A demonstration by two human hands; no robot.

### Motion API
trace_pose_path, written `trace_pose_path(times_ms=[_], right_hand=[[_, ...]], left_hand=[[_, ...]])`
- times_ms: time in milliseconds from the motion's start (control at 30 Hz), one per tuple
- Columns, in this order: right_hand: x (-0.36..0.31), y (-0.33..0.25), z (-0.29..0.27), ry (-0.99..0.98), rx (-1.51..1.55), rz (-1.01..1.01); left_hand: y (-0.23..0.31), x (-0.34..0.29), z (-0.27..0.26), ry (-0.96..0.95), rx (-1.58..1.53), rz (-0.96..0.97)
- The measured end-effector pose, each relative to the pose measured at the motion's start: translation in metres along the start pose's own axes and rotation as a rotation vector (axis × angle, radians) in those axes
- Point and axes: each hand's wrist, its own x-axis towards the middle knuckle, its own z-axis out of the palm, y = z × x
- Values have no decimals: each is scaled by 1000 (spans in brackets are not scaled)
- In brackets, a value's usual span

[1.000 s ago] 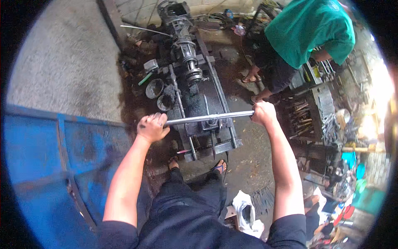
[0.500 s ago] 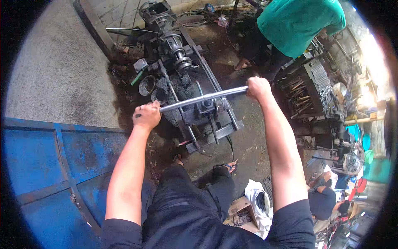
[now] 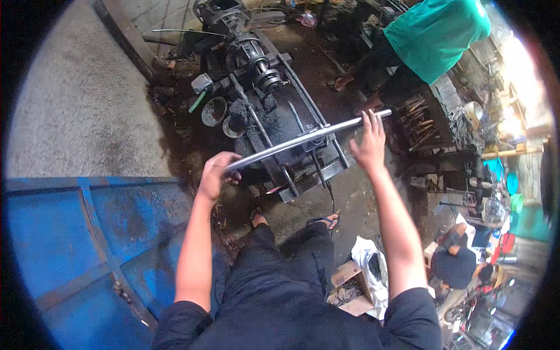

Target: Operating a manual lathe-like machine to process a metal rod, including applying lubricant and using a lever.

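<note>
A long silvery metal bar slants over the near end of a dark rail-framed machine, its right end higher in the picture. The bar passes through a fitting on a block between the rails. At the bar's left end is my left hand, curled loosely round it with the thumb below. My right hand lies against the bar short of its right end, fingers stretched up over it and thumb spread apart, not wrapped round. A threaded rod points away from the block.
Beyond lies the machine's shaft with round collars. Bowls of dark shavings stand left of the rails. A blue metal panel fills the lower left. A person in a green shirt bends at the right. An open cardboard box sits near my legs.
My right hand has loosened from its fist and opened, baring the bar's right end. The left grip looks looser too. The bar tilts more steeply, and the view has shifted.
</note>
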Motion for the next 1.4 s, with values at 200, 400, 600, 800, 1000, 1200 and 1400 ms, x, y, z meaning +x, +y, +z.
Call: trace_pose_path(times_ms=[200,400,600,800,1000,1200,1400], right_hand=[[-117,-86,71,-170,272,451],[-114,-104,86,-203,113,399],[-95,-85,91,-328,179,368],[-104,-84,82,-95,283,299],[-117,-115,77,-134,467,299],[-88,-165,81,-304,583,626],[-87,-220,92,-491,582,785]], left_hand=[[-180,48,30,-85,916,330],[-206,95,44,-609,1541,355],[-230,108,37,-604,1440,469],[-277,110,19,-453,1258,159],[-231,114,-2,-551,1362,474],[-122,114,-26,-657,1358,479],[-26,192,-15,-629,1129,666]])
